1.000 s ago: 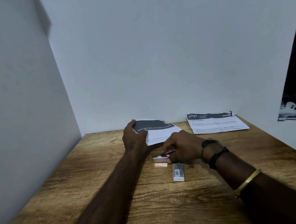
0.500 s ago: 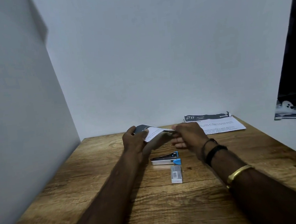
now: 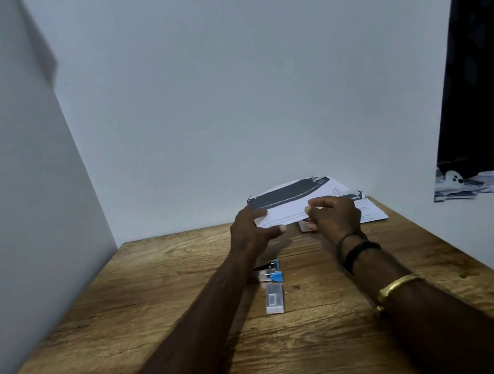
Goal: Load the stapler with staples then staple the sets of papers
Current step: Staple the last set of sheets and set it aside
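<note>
A grained wooden table (image 3: 160, 302) fills a pale-walled corner; its near left half lies bare, with open room, while walls close the far and left edges. A flat paper stack (image 3: 375, 211) rests at the far right corner. Above it both hands hold a sheet set (image 3: 290, 200), white with a dark band: left hand (image 3: 252, 230) pinching its left edge, right hand (image 3: 332, 216) curled on its right. The stapler (image 3: 271, 272), metal with blue tips, lies mid-table, a small boxy staple pack (image 3: 274, 299) just nearer.
</note>
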Demonstrator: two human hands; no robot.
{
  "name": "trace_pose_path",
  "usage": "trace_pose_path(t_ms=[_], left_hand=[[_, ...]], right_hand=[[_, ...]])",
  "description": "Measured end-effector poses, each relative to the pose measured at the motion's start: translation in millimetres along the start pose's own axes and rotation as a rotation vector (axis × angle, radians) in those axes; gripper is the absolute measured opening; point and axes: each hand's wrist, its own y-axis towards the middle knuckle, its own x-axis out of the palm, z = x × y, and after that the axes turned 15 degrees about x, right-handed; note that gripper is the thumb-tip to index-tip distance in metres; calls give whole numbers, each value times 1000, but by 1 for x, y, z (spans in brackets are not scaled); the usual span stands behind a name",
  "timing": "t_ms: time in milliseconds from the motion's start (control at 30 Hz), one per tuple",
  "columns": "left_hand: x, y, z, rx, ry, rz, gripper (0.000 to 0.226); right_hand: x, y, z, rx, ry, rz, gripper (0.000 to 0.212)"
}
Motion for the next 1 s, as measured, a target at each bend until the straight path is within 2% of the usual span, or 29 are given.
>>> trace_pose_path(t_ms=[167, 367, 733, 867, 1000], left_hand=[[41, 9, 7, 20, 91, -55, 53], [80, 21, 13, -2, 166, -143, 47], [113, 40, -2, -7, 344, -284, 42], [117, 45, -5, 8, 408, -356, 41], [121, 45, -6, 20, 457, -416, 32]], right_hand=[[-26, 27, 7, 6, -17, 98, 17], [-47, 60, 19, 65, -54, 163, 20], [-60, 87, 20, 205, -157, 121, 19], [-58, 88, 14, 208, -309, 150, 3], [-57, 88, 9, 167, -579, 146, 19]])
